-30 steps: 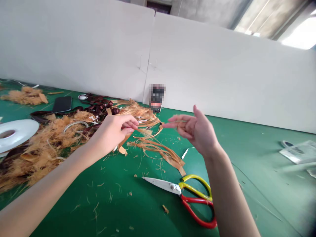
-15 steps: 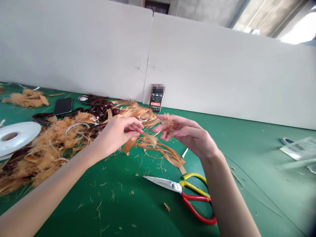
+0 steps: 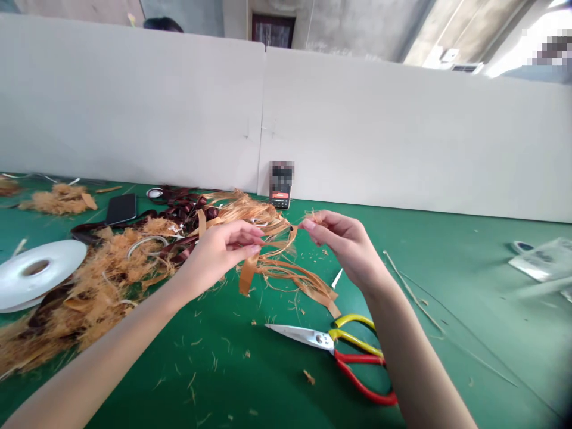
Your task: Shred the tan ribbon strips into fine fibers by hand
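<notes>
My left hand (image 3: 221, 250) is raised over the green table (image 3: 447, 310), its fingers pinched on tan ribbon strips (image 3: 272, 262) that hang down and trail onto the table. Just right of it, my right hand (image 3: 342, 238) pinches a small tuft of frayed tan fibre (image 3: 309, 218) between thumb and fingers. The two hands sit a short gap apart, at the same height. Below them lie scissors (image 3: 339, 348) with yellow and red handles, blades pointing left.
A heap of frayed tan fibre (image 3: 80, 286) and dark ribbon (image 3: 183, 208) covers the left of the table. A white tape reel (image 3: 36, 274), a dark phone (image 3: 121, 208), an upright phone (image 3: 280, 193) and white partition boards (image 3: 357, 131) stand behind. Clear packets (image 3: 543, 262) lie far right.
My right hand has gone from spread fingers to a pinch on the fibre tuft and has drawn closer to my left hand. The view has tilted up a little.
</notes>
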`<act>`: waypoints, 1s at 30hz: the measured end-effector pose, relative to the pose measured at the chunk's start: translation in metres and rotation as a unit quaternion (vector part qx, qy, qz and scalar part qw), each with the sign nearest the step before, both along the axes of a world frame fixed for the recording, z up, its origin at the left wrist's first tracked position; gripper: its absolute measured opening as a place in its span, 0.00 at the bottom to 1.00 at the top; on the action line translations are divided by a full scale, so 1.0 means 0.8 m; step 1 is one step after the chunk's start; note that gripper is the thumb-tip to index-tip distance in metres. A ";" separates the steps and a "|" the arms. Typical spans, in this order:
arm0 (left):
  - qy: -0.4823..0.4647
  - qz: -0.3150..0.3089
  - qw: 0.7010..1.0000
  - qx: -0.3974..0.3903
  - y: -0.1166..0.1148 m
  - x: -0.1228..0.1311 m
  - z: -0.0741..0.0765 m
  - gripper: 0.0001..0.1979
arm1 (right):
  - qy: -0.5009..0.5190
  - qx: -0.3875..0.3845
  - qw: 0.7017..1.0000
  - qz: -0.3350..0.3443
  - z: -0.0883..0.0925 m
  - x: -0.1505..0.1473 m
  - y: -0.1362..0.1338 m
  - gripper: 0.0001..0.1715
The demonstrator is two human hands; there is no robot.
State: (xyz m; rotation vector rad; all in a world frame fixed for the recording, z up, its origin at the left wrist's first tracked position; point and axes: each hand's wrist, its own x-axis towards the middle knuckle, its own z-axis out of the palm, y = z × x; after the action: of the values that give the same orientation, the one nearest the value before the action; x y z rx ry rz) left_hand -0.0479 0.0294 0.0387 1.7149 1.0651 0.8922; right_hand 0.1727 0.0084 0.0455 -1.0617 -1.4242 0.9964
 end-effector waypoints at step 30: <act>0.045 0.029 0.996 0.074 0.013 -0.011 -0.003 0.07 | 0.203 -0.023 0.977 0.063 0.014 0.011 0.003 0.26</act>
State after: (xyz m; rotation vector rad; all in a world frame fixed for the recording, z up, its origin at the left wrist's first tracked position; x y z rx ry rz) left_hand -0.0565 0.0400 0.0366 1.8708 1.1379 0.9584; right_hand 0.1816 0.0111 0.0571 -0.7517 -1.1455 1.2618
